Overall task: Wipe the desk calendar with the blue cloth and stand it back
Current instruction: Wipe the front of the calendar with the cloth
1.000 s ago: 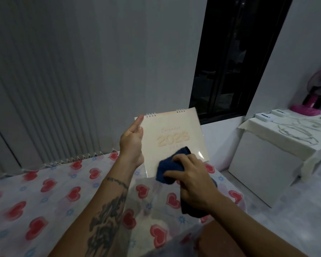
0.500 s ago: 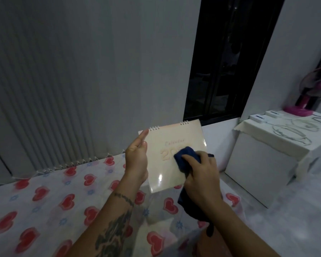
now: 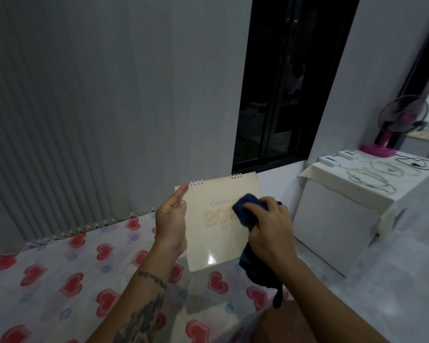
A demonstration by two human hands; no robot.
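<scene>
I hold a cream spiral-bound desk calendar [image 3: 208, 233] upright in the air above the table, its glossy cover facing me. My left hand [image 3: 171, 220] grips its left edge, fingers stretched up along the side. My right hand [image 3: 270, 226] is closed on the dark blue cloth [image 3: 245, 209] and presses it against the right half of the cover, over the printed year. The rest of the cloth hangs down below my right wrist, covering the calendar's lower right corner.
Below lies a table [image 3: 60, 280] under a cloth with red hearts. A ribbed wall and a dark window [image 3: 282, 95] stand behind. To the right stands a white cabinet [image 3: 332, 231] carrying cables, small white boxes and a pink fan [image 3: 396, 125].
My right hand has slid the blue cloth up across the cover, from its lower middle to the upper right. The calendar sits lower in view as my head tilted up.
</scene>
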